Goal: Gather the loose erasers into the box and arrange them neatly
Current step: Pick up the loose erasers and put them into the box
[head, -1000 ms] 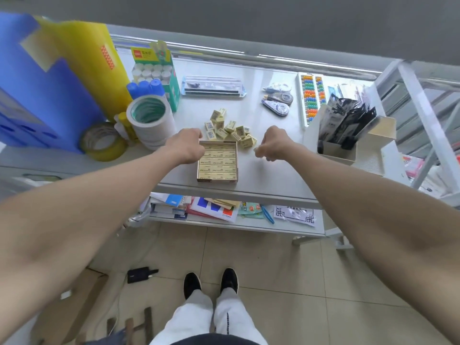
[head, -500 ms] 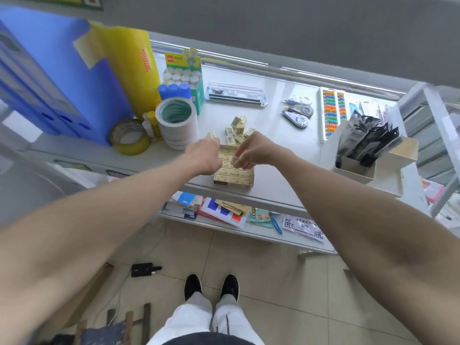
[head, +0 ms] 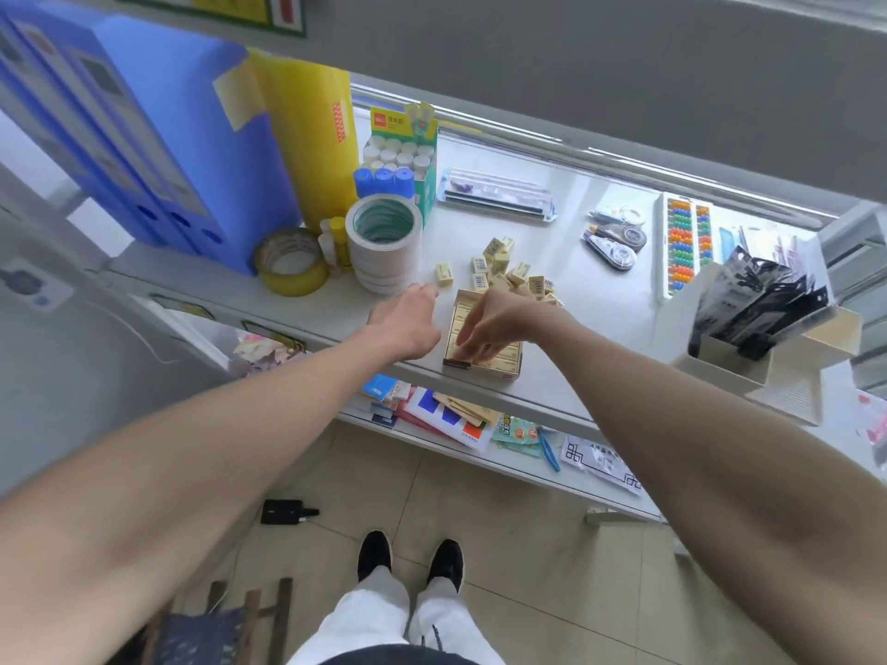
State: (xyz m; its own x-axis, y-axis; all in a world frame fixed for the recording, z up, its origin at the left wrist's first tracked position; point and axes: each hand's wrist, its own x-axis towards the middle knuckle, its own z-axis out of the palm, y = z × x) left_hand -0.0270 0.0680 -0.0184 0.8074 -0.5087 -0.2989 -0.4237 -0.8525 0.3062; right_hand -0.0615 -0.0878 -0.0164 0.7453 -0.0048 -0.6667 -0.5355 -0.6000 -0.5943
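Right hand (head: 499,324) moved over box (head: 499,369), fingertips' grip unclear

My right hand (head: 499,324) is over the box (head: 485,364) at the shelf's front edge, fingertips among packed erasers, maybe pinching one. Left hand (head: 405,324) beside it, reaching twd a stray eraser (head: 444,273).

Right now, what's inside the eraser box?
The box holds rows of yellow-wrapped erasers lying flat. The right hand reaches into it, fingers at the near-left corner, covering the middle rows; whether it holds an eraser is hidden.
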